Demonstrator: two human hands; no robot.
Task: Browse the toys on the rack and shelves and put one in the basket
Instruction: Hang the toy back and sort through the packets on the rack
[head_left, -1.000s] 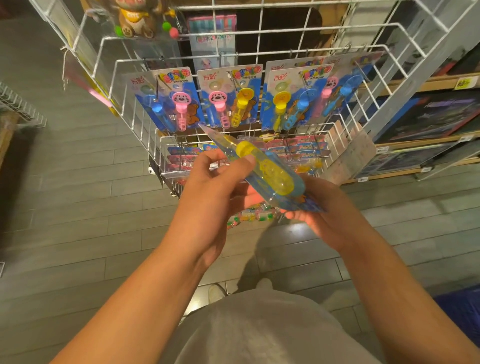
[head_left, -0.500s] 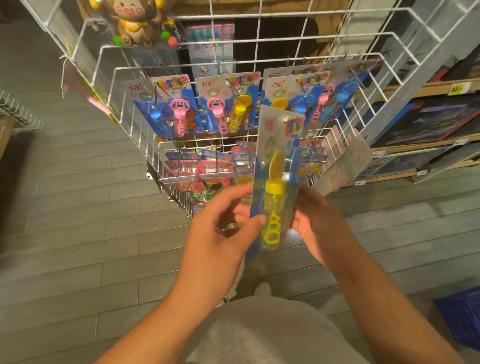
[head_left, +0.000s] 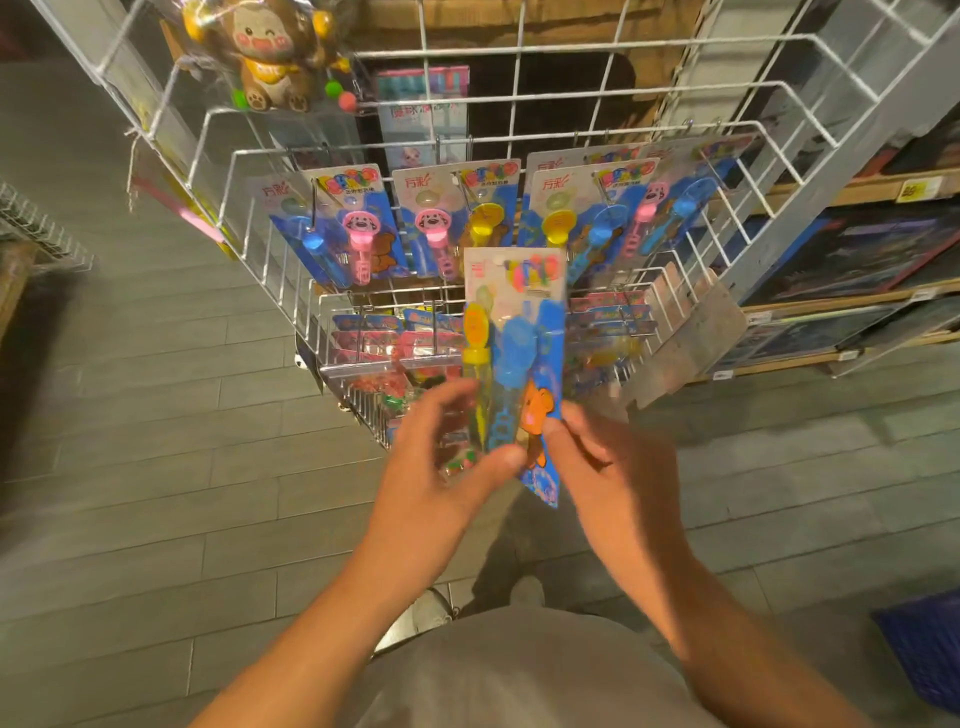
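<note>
Just in front of the white wire rack (head_left: 519, 52), a carded bubble-wand pack (head_left: 514, 332) stands upright between the person's two hands, its printed face toward the camera and its top edge overlapping the row of matching packs (head_left: 457, 218) hanging on the rack's hooks. Right hand (head_left: 608, 467) pinches the pack's lower right edge, thumb on the front near the orange bear print. Left hand (head_left: 441, 467) sits at the lower left, thumb tip on the front near the bottom; its fingers look loosely spread and blurred, so I cannot tell how firmly they grip. Judging by its look, the pack is light: thin card that would flex, with a clear plastic blister over the yellow and blue wands that could dent or slide under a squeeze. Holding the flat card margin seems the safer grip. Far to the rack's lower right, a blue basket (head_left: 924, 654) shows at the frame edge
</note>
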